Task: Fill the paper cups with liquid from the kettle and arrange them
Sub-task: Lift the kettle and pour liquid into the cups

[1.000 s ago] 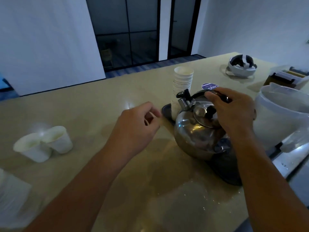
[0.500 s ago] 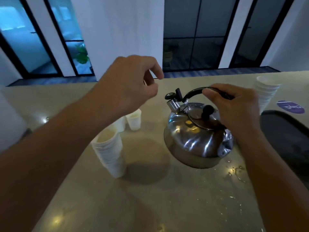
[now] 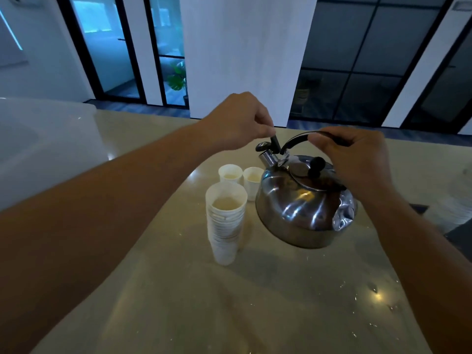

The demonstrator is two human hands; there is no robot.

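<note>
From the head camera, the right hand (image 3: 357,159) sits right of center with its fingers curled around the black handle (image 3: 296,140) of the kettle (image 3: 304,208), holding the steel body clear of the counter (image 3: 255,302), its base tipped slightly so the spout (image 3: 267,157) points to upper left. The left hand (image 3: 237,121) reaches in from the lower left, its arm crossing the frame, and its thumb and forefinger pinch the small black lever (image 3: 274,143) that stands up just behind the spout cap (image 3: 261,146); the other fingers are curled in. The lid (image 3: 306,177) sits on the kettle with its black knob (image 3: 315,166) just below the right hand's fingers. Left of the kettle, near the middle of the frame, a tall stack (image 3: 226,226) of white paper cups stands upright on the counter, and the top cup holds pale liquid. Behind the stack, toward the upper center, two single cups stand side by side, the left cup (image 3: 229,173) and the right cup (image 3: 252,178), both with pale liquid in them; the right one is partly hidden by the kettle's body. Small droplets glint on the counter at lower right. A pale, blurred white container (image 3: 38,139) fills the left edge. At the far right edge a dark tray (image 3: 459,233) shows in part. Beyond the counter stand a white pillar (image 3: 242,54) and dark-framed glass panels, with a green plant (image 3: 177,77) seen through the glass at upper center left.
</note>
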